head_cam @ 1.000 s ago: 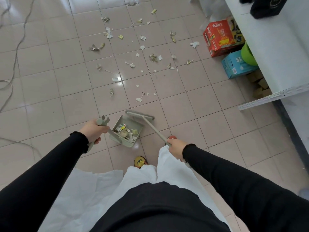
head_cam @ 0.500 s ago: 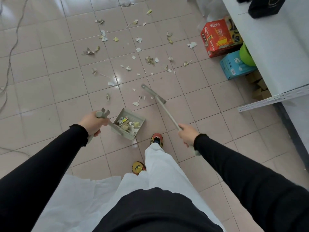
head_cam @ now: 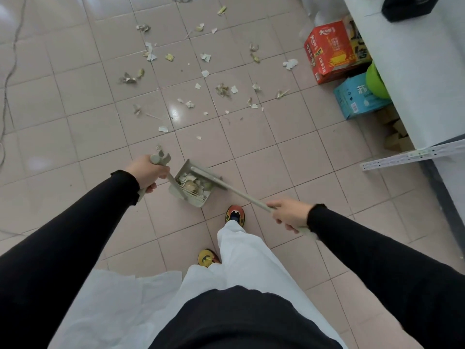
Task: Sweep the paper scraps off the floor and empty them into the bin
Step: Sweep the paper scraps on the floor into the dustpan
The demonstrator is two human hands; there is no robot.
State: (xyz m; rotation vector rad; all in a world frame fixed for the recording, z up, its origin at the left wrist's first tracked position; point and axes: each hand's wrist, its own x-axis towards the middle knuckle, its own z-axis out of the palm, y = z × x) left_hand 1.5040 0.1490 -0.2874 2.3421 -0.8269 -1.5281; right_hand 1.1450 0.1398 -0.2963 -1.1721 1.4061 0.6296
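down low, broom (head_cam: 227, 188) slants from right hand (head_cam: 289, 214) up-left — head across dustpan (head_cam: 192, 186), left hand (head_cam: 147, 173) fisted on its handle

Glossy tile floor (head_cam: 75, 137) — matt plastic dustpan (head_cam: 195, 197) — crumpled paper scraps (head_cam: 222, 89).
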